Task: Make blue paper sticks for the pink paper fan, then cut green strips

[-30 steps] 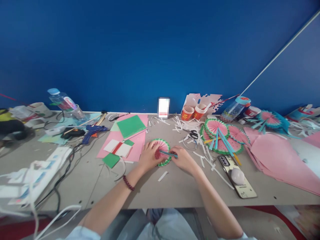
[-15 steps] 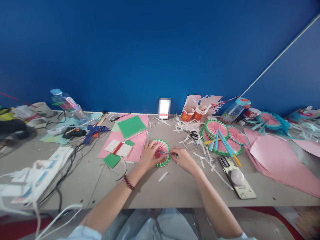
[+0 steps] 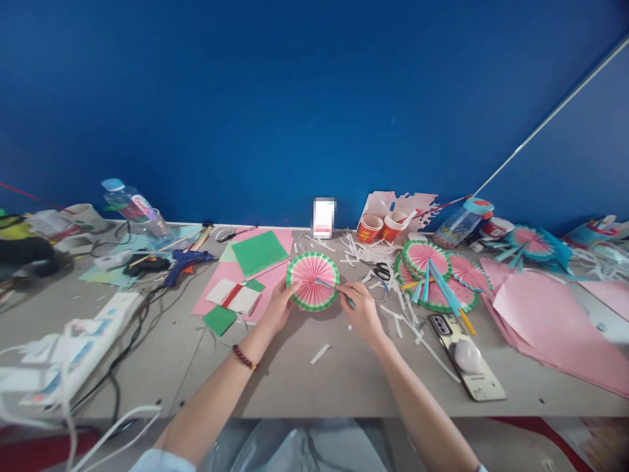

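A pleated round paper fan (image 3: pixel 312 265), pink with a white and green border, is held above the table in front of me. My left hand (image 3: pixel 280 307) grips its lower left edge, the thumb lying over the front. A thin blue stick (image 3: pixel 350 301) slants from the fan's centre to the lower right. My right hand (image 3: pixel 362 311) is closed on this stick beside the fan's right edge. Whether the stick is fixed to the fan or only touching it, I cannot tell. A white paper strip (image 3: pixel 321 354) lies on the table below the fan.
Green card (image 3: pixel 260 253) rests on pink paper at left, near a blue glue gun (image 3: pixel 184 263) and a power strip (image 3: pixel 93 334). Scissors (image 3: pixel 382 271), paper scraps, more watermelon-coloured fans (image 3: pixel 426 257), a phone (image 3: pixel 484 380) and pink sheets (image 3: pixel 555 328) lie at right.
The fan has been raised and turned to face me more fully. My left hand has shifted from over its centre to its left edge. My right hand still holds the stick.
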A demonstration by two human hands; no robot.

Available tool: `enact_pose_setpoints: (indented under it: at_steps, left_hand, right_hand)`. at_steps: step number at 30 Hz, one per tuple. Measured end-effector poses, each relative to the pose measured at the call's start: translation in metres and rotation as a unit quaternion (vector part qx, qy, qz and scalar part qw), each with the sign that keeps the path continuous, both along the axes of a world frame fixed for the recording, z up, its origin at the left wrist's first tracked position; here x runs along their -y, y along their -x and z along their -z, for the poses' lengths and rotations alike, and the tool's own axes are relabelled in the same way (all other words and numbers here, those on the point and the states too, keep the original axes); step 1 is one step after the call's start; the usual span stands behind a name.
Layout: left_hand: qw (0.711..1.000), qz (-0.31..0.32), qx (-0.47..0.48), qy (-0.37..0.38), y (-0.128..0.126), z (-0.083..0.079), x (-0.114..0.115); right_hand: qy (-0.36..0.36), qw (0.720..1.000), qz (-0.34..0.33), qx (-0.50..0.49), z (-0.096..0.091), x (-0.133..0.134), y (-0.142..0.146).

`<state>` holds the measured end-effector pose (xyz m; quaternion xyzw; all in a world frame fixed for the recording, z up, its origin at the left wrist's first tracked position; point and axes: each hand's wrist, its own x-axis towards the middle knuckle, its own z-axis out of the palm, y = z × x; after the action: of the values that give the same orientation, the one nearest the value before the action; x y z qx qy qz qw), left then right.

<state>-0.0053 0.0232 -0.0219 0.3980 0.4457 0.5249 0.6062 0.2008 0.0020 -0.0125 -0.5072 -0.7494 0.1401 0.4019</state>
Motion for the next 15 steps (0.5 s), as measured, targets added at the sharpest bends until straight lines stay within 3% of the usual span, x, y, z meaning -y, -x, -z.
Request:
enact_pose_setpoints:
  at_steps: [5,11,15]
  left_hand:
    - [0.993,0.019,0.095,0.066,-0.006,-0.005,0.007]
    - [0.992,-0.007,0.112,0.064,-0.01,-0.008,0.01]
    - [0.993,-0.015,0.106,0.056,-0.013,-0.012,0.014]
  right_hand:
    - [-0.016,1.0,-0.015,-0.001,0.003,0.004,0.009]
    - [-0.004,0.999,-0.038,0.029,0.002,0.009,0.016]
    - [-0.032,0.998,-0.039,0.025,0.0,0.01,0.018]
